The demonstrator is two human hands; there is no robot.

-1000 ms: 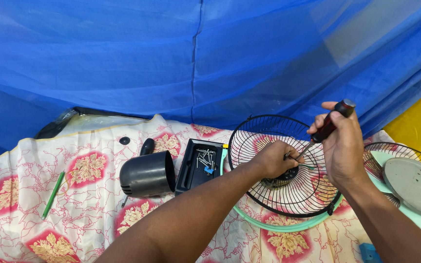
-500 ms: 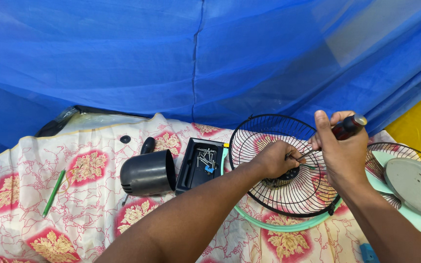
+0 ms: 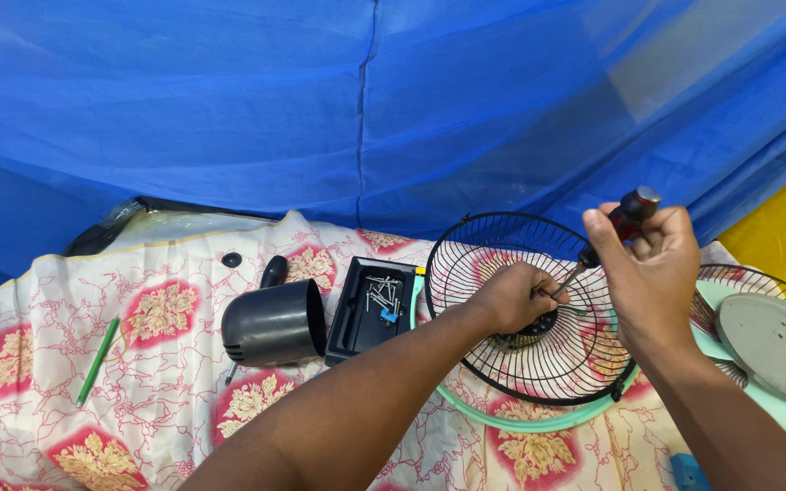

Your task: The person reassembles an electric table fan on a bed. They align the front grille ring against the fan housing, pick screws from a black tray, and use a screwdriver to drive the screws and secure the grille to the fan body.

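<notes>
A white cloth [image 3: 38, 300] printed with red and yellow flower patches covers the surface that carries everything. On it lie a green pen [image 3: 98, 360] at the left, a dark cylindrical housing [image 3: 273, 323] on its side, and just beside that a black tray [image 3: 370, 307] of screws. Further right sit a black wire fan guard [image 3: 502, 245] on a pale green ring [image 3: 520, 420], and a second guard [image 3: 757, 282] with a grey disc [image 3: 775, 345].

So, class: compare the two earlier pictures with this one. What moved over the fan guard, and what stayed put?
The right hand turned on the screwdriver: its fingers, spread open a second ago, are now wrapped around the handle, whose butt points up and right. The left hand stayed at the hub of the fan guard. The black motor cover, screw tray and green pen did not move.
</notes>
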